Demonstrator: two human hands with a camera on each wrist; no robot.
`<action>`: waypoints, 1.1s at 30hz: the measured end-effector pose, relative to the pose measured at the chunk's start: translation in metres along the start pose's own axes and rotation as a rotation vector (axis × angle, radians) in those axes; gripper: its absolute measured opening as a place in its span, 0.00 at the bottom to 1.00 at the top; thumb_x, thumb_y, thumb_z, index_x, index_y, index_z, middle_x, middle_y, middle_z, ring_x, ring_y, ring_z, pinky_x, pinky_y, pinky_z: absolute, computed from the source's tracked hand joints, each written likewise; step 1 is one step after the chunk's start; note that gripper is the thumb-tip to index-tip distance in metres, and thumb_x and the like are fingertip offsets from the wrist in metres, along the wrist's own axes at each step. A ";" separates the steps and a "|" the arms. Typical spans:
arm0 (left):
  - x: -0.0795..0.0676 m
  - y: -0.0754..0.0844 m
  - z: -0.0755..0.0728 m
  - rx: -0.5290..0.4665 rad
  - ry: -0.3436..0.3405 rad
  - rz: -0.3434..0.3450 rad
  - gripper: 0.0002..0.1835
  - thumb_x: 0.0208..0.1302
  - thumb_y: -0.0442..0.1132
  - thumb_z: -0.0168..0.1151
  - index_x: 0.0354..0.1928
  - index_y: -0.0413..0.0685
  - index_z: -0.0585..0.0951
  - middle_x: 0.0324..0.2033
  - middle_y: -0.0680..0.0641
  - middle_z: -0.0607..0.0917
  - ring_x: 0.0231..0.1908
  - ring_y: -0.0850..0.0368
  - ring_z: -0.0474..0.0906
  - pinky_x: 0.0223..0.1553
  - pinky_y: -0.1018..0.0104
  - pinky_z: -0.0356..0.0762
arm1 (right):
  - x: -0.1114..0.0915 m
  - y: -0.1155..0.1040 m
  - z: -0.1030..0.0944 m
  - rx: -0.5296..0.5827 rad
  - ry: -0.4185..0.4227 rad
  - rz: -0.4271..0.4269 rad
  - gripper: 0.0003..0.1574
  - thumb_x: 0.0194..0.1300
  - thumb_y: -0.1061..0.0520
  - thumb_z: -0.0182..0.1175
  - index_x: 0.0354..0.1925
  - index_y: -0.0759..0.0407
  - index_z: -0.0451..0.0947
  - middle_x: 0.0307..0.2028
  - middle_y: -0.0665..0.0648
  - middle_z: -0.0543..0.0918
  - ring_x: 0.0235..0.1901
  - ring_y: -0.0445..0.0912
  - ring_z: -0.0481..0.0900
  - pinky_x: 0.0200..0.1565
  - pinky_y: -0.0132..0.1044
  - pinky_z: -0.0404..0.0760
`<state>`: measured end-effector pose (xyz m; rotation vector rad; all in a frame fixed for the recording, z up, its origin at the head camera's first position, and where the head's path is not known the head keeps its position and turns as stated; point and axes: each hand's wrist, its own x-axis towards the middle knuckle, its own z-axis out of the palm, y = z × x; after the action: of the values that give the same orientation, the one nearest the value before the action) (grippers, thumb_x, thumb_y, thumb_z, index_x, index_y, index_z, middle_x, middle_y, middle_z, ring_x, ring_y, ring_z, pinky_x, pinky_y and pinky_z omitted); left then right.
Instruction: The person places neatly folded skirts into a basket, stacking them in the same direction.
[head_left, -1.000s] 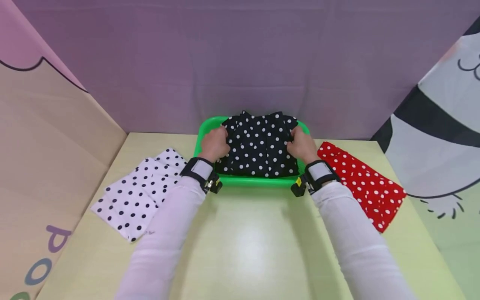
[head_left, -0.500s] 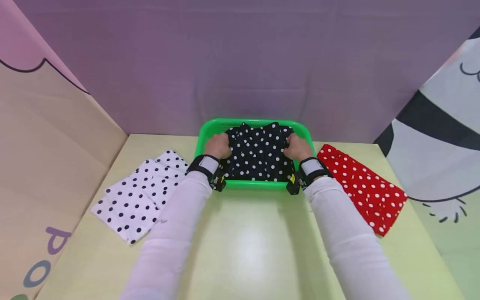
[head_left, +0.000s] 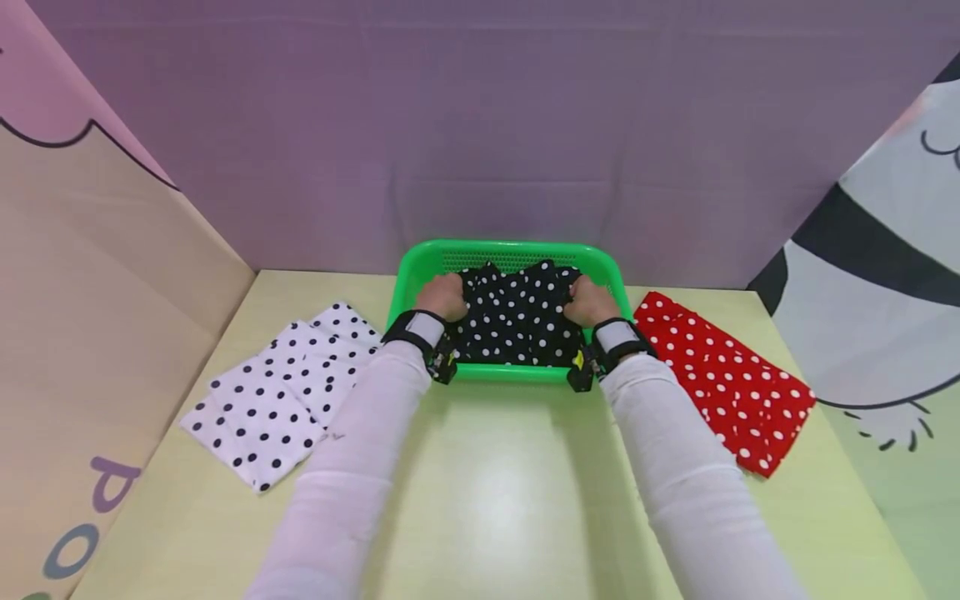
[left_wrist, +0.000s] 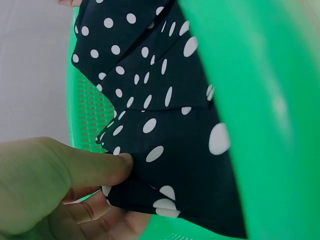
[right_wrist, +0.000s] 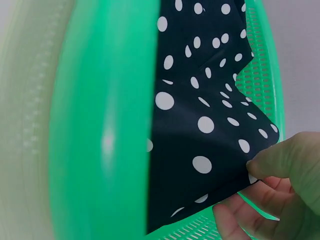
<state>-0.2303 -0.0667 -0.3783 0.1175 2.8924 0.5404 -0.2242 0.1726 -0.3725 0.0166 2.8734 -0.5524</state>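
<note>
A folded black garment with white dots [head_left: 517, 317] lies inside a green plastic basket [head_left: 510, 373]. The left hand [head_left: 442, 297] pinches its left edge between thumb and fingers; in the left wrist view the thumb [left_wrist: 100, 167] presses on top of the cloth and the fingers curl below. On the opposite edge the right hand [head_left: 589, 302] holds the cloth the same way, its thumb [right_wrist: 275, 159] above and fingers beneath in the right wrist view. Both hands are within the basket's rim. The basket's perforated wall shows behind the garment.
White cloth with black dots [head_left: 277, 392] lies folded left of the basket, partly behind the left sleeve. Folded red cloth with white dots [head_left: 727, 379] lies to the right, beside the right sleeve. A purple curtain [head_left: 510, 125] stands behind the pale table [head_left: 495, 492].
Both hands have lowered the black dotted garment deeper into the basket and come slightly closer together. More of the basket's back wall now shows. The white and red cloths stay put.
</note>
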 end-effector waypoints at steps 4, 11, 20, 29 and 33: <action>0.000 0.001 0.000 -0.020 -0.012 0.001 0.15 0.58 0.36 0.57 0.47 0.39 0.75 0.46 0.40 0.79 0.45 0.45 0.76 0.45 0.53 0.76 | 0.000 0.000 -0.002 0.016 -0.018 -0.009 0.20 0.60 0.59 0.48 0.50 0.67 0.60 0.39 0.66 0.73 0.34 0.55 0.71 0.36 0.42 0.70; 0.000 -0.001 -0.002 0.006 -0.079 0.016 0.16 0.58 0.37 0.57 0.47 0.37 0.76 0.47 0.38 0.79 0.44 0.46 0.76 0.44 0.55 0.76 | 0.002 0.002 -0.001 0.100 -0.082 -0.002 0.31 0.66 0.56 0.45 0.62 0.71 0.54 0.54 0.72 0.68 0.41 0.57 0.74 0.33 0.38 0.77; -0.002 -0.008 -0.008 -0.006 -0.206 0.019 0.21 0.62 0.44 0.55 0.51 0.35 0.73 0.46 0.40 0.78 0.44 0.47 0.75 0.47 0.58 0.74 | 0.001 0.005 0.000 0.168 -0.217 -0.006 0.38 0.70 0.53 0.41 0.68 0.73 0.43 0.65 0.74 0.54 0.57 0.64 0.67 0.45 0.46 0.79; -0.011 -0.021 -0.015 0.003 -0.231 0.027 0.25 0.64 0.45 0.51 0.56 0.33 0.69 0.54 0.37 0.74 0.51 0.45 0.72 0.52 0.55 0.72 | -0.004 0.010 -0.006 0.142 -0.298 -0.011 0.38 0.71 0.52 0.38 0.70 0.69 0.39 0.68 0.72 0.49 0.62 0.65 0.59 0.55 0.55 0.71; -0.018 -0.026 -0.016 0.007 -0.194 0.037 0.18 0.64 0.45 0.52 0.45 0.36 0.75 0.41 0.40 0.80 0.40 0.47 0.77 0.39 0.59 0.76 | -0.011 0.007 -0.009 -0.004 -0.206 -0.120 0.33 0.69 0.54 0.42 0.66 0.70 0.53 0.62 0.73 0.63 0.56 0.61 0.68 0.50 0.50 0.73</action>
<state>-0.2171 -0.0989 -0.3698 0.2120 2.7085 0.4951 -0.2146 0.1828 -0.3644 -0.2029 2.6864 -0.5362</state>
